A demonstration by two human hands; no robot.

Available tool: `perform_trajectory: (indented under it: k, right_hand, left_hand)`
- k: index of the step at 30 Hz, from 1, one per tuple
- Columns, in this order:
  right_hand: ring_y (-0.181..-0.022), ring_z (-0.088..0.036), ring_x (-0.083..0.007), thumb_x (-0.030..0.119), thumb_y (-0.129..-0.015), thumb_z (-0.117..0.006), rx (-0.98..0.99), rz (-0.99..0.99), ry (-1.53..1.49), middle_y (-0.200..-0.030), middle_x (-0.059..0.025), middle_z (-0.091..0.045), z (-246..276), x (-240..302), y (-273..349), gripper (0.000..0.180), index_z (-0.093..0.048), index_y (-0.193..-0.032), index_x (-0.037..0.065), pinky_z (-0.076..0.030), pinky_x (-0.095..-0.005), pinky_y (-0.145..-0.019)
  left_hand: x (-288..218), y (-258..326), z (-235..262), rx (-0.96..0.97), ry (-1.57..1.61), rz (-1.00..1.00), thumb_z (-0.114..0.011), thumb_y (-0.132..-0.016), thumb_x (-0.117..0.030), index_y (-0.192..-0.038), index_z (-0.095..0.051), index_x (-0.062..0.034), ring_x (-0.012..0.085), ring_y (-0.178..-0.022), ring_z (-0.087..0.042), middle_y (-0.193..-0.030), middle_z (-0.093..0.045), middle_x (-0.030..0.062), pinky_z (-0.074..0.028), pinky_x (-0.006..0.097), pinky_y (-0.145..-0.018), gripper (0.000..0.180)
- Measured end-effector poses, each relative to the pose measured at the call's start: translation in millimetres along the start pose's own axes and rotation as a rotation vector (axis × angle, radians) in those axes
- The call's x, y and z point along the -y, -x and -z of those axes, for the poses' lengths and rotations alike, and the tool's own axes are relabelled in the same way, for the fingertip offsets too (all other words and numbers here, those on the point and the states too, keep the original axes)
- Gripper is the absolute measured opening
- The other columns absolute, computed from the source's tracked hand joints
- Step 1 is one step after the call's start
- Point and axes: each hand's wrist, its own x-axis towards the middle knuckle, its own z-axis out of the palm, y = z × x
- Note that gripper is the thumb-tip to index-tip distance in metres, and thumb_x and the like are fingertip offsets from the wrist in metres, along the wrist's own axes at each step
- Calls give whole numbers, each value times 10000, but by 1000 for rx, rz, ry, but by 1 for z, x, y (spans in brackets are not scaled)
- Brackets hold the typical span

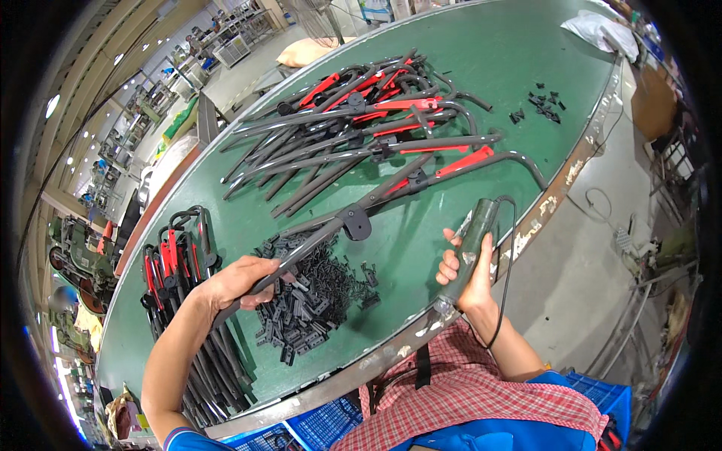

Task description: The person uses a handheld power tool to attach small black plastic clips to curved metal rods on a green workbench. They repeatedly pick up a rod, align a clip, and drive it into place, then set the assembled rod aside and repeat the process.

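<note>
My left hand is wrapped round the near end of a dark metal tube frame. The frame slants away over the green table, with black plastic brackets and a red strip on it. In my right hand is a dark green, cylindrical corded electric screwdriver, held near the table's front edge, apart from the frame. Its cord loops down past my wrist. Below the frame lie a heap of black plastic clips and a spread of small dark screws.
A pile of similar tube frames with red strips covers the table's far middle. Another bundle lies at the left, beside my forearm. Small black parts and a white bag are at the far right. Blue crates stand below the edge.
</note>
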Motion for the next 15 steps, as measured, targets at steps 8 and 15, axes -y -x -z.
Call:
perform_trajectory:
  k: [8,15]
  right_hand:
    - [-572,-527,-164,674,-789,-581,-143,70,135,-688,-58,-524,-33,41,-65,588,-501,-895,101,-477,-338,-550]
    - [-536,-385,-110,681,-857,-439,-76,321,102,-646,32,-413,-38,63,-36,594,-573,-1055,137,-358,-274,-507]
  left_hand:
    - [21,60,8,121,-83,53,-359,-1000,-427,-1146,-599,17,57,-354,-371,-500,-453,1,-280,228,-325,526]
    - [74,74,-62,220,-13,49,-566,-914,-446,-1122,-577,1,29,-387,-376,-552,-451,-35,-283,191,-341,493]
